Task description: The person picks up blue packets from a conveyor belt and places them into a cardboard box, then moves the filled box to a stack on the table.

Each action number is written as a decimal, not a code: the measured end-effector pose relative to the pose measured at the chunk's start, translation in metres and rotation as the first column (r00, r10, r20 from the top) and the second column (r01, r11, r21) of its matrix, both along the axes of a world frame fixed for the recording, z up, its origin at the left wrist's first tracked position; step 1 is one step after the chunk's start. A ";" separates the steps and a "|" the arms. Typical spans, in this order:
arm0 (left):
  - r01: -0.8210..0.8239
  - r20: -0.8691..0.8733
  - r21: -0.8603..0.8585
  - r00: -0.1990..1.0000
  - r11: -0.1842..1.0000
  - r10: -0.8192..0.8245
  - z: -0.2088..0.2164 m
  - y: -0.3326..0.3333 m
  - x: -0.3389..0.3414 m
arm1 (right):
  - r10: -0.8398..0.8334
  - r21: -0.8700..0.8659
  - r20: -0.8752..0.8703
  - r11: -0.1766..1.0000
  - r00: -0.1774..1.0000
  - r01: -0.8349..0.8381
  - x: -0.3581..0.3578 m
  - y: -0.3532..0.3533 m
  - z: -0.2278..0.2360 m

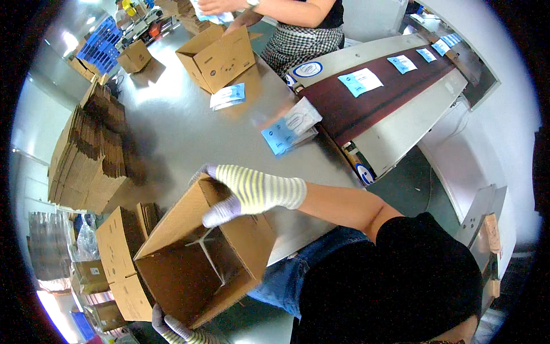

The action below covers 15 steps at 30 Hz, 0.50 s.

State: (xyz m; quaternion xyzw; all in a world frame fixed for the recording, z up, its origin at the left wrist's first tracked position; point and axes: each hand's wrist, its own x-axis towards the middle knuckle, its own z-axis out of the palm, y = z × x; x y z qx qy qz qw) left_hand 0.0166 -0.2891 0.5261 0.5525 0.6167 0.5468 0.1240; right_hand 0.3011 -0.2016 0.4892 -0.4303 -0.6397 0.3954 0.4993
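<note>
Head: both hands (252,192) grip carton (200,264).

Packets (290,129) on table (189,132), beside conveyor (366,109)

tall stack of flattened brown cardboard sheets (86,155) at table's left | dark red conveyor belt (372,94) carrying blue-and-white flat packets (360,81) (evenly spaced) | open brown carton (217,57) beside another person's arm (275,8)

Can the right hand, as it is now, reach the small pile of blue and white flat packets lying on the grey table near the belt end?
Probably yes, but not freely: the right hand grips the rim of the open brown cardboard box. The blue and white packets lie just beyond it on the grey table, with nothing between.
</note>
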 end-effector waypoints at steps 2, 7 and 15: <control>0.072 -0.242 -0.032 0.967 0.997 -0.078 0.010 0.000 0.009 | -0.029 -0.135 0.117 0.990 0.993 0.044 -0.005 0.019 -0.009; 0.628 -0.426 -0.431 0.492 0.648 -0.759 0.034 -0.001 0.017 | -0.024 -0.091 0.489 0.993 0.872 0.078 -0.029 0.027 -0.026; 0.365 -0.828 -0.260 0.392 0.894 -0.401 -0.031 0.061 0.025 | 0.039 -0.081 0.301 0.997 0.953 -0.015 -0.019 0.037 -0.043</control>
